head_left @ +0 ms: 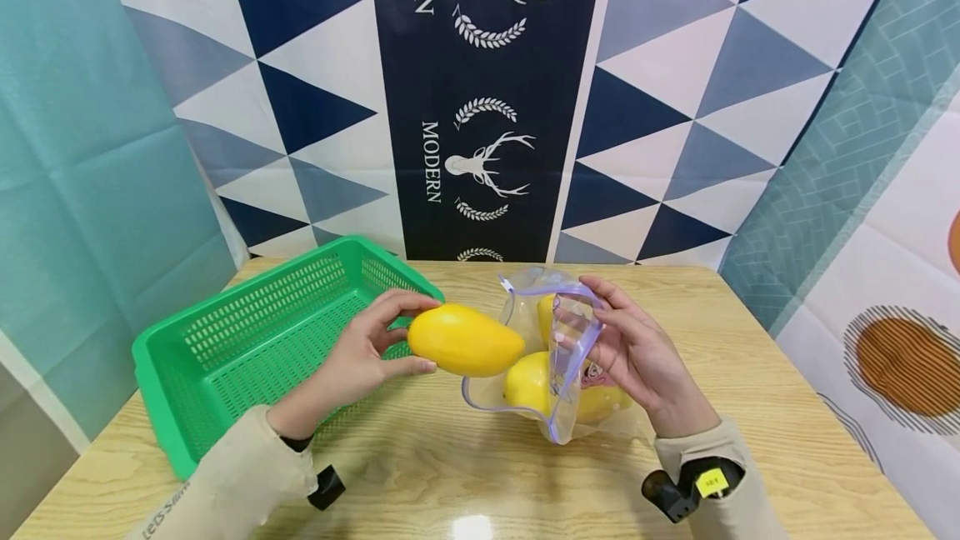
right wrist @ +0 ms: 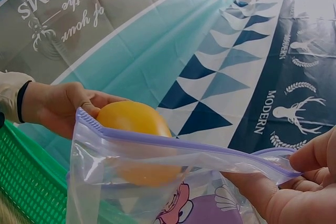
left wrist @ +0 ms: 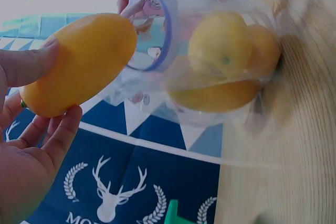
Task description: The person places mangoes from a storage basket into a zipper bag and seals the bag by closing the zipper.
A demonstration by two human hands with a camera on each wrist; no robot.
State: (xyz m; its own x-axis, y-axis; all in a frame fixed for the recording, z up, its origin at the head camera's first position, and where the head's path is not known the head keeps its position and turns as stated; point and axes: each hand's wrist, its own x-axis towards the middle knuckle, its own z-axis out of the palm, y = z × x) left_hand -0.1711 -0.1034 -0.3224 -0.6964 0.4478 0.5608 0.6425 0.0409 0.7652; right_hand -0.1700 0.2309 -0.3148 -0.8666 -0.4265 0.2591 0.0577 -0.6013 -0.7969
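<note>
My left hand (head_left: 367,348) grips a smooth yellow mango (head_left: 467,340) by its stem end, thumb on one side and fingers on the other. The mango's free end points at the mouth of a clear zip bag (head_left: 551,425) with a purple seal. My right hand (head_left: 648,352) pinches the bag's edge at the seal (right wrist: 226,155) and keeps the mouth spread. Several yellow fruits (left wrist: 220,48) lie inside the bag, seen through the plastic. In the right wrist view, the bag's side partly covers the mango. Pink and purple cartoon print marks the bag.
A green perforated basket (head_left: 159,411) stands at the left of the wooden table (head_left: 420,473), with bare floor showing inside it. Behind the table hangs a patterned cloth (head_left: 487,73) with triangles and deer heads.
</note>
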